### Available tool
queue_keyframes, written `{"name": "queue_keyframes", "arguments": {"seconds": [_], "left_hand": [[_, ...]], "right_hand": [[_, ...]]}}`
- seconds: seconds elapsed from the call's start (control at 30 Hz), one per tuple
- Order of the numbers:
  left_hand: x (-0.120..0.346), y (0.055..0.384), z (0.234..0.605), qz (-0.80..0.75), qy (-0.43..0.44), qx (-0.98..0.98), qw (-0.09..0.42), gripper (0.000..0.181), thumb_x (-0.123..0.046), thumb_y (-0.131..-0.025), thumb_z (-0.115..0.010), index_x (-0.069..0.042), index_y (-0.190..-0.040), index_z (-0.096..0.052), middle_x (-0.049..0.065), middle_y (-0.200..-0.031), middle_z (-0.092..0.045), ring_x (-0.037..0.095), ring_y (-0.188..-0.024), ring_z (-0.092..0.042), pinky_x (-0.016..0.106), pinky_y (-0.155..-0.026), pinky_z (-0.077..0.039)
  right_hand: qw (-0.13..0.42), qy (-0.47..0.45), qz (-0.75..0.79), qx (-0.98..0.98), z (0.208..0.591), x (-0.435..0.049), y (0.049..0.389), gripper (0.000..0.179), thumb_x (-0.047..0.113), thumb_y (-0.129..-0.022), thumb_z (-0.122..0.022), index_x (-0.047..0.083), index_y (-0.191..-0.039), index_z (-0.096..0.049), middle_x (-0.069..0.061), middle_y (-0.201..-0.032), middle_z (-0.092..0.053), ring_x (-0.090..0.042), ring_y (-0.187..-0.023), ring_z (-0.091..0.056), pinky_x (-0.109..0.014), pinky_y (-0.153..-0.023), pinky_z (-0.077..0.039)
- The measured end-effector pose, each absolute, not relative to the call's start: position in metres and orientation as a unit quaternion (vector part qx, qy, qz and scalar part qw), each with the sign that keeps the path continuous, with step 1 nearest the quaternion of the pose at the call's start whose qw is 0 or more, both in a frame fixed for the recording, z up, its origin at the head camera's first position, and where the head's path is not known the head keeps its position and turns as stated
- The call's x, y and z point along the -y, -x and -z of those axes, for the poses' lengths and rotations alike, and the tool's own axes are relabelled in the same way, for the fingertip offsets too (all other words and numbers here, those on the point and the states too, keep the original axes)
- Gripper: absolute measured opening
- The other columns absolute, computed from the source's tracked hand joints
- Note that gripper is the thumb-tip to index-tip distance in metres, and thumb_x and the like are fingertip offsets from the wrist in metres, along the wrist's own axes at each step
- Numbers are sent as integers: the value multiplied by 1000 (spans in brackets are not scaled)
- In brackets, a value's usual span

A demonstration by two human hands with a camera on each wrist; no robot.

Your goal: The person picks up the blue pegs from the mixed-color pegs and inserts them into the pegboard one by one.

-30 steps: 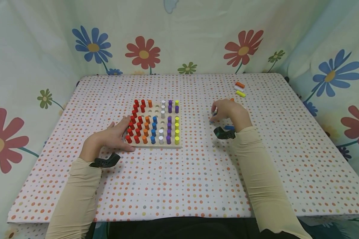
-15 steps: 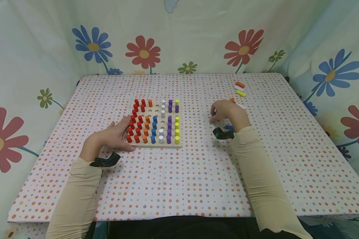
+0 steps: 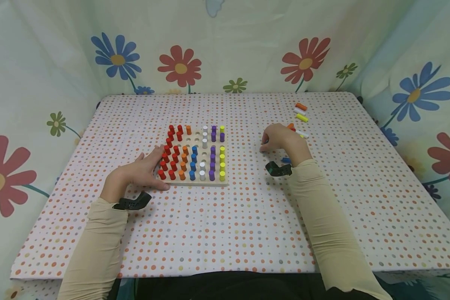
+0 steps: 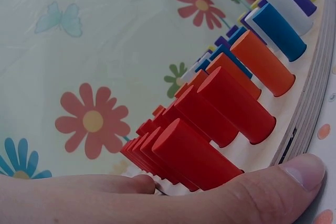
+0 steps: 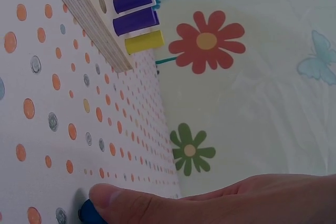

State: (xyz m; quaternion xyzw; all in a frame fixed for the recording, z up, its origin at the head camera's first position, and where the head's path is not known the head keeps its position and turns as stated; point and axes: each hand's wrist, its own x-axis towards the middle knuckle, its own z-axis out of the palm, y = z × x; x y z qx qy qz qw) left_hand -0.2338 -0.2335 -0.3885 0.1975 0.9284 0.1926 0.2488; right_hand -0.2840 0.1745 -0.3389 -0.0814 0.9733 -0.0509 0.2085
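A wooden pegboard [image 3: 213, 183] lies left of the table's middle, with upright pegs in columns of red, orange, blue, white, purple and yellow; some holes are bare. My left hand [image 3: 140, 171] rests at its front left corner, thumb [image 4: 273, 190] along the front edge and fingers spread on the left side. To the right of the board, my right hand [image 3: 281, 138] pinches a blue peg [image 5: 90, 213] low over the tablecloth. Most of that peg is hidden by the hand. A second blue peg [image 3: 286, 160] lies just below the right hand.
Past the right hand lie an orange peg [image 3: 291, 125], a white peg [image 3: 302, 133] and part of a yellow one. Farther back are another orange peg [image 3: 301, 106], white peg [image 3: 299, 111] and yellow peg [image 3: 302, 118]. Flowered cloth [image 3: 240, 41] walls in the dotted table.
My right hand has shifted slightly left with the blue peg between its fingers, uncovering the white peg and part of a yellow one behind it. The left hand and pegboard stay put.
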Motion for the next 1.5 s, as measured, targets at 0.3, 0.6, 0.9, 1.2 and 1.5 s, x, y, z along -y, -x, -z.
{"name": "queue_keyframes", "arguments": {"seconds": [0.3, 0.6, 0.9, 1.2, 1.5], "left_hand": [[233, 235, 387, -199, -201, -927, 246, 135, -61, -65, -78, -8, -152, 12, 16, -160, 9, 30, -148, 9, 58, -116, 9], [232, 235, 388, -197, -199, -928, 246, 135, -60, -65, -78, -8, -152, 11, 15, -160, 9, 29, -148, 10, 58, -116, 8], [231, 235, 387, -192, -193, -929, 252, 136, -60, -65, -78, -10, -152, 12, 14, -160, 11, 28, -148, 10, 56, -117, 10], [232, 234, 388, -195, -202, -927, 249, 134, -60, -67, -78, -8, -152, 12, 16, -160, 10, 30, -148, 11, 58, -116, 9], [233, 234, 388, -194, -197, -928, 249, 134, -59, -66, -78, -8, -152, 12, 16, -160, 10, 30, -148, 10, 58, -116, 8]], "right_hand": [[203, 106, 56, -972, 340, -172, 286, 27, 28, -88, -68, 5, -101, -68, -13, -105, -63, -24, -90, -55, -37, -77, -48], [195, 116, 80, -971, 348, -166, 287, 20, 26, -88, -68, 8, -96, -66, -9, -101, -63, -21, -84, -55, -34, -74, -47], [156, 145, 96, -972, 351, -162, 289, 18, 22, -85, -72, 10, -97, -66, -10, -101, -58, -23, -92, -48, -38, -82, -42], [114, 155, 128, -973, 348, -153, 289, 20, 22, -90, -67, 10, -104, -72, -10, -109, -68, -23, -97, -61, -39, -83, -50], [41, 171, 216, -960, 332, -125, 278, 32, 9, -99, -48, 7, -129, -60, -12, -123, -64, -24, -107, -61, -37, -87, -52]]}}
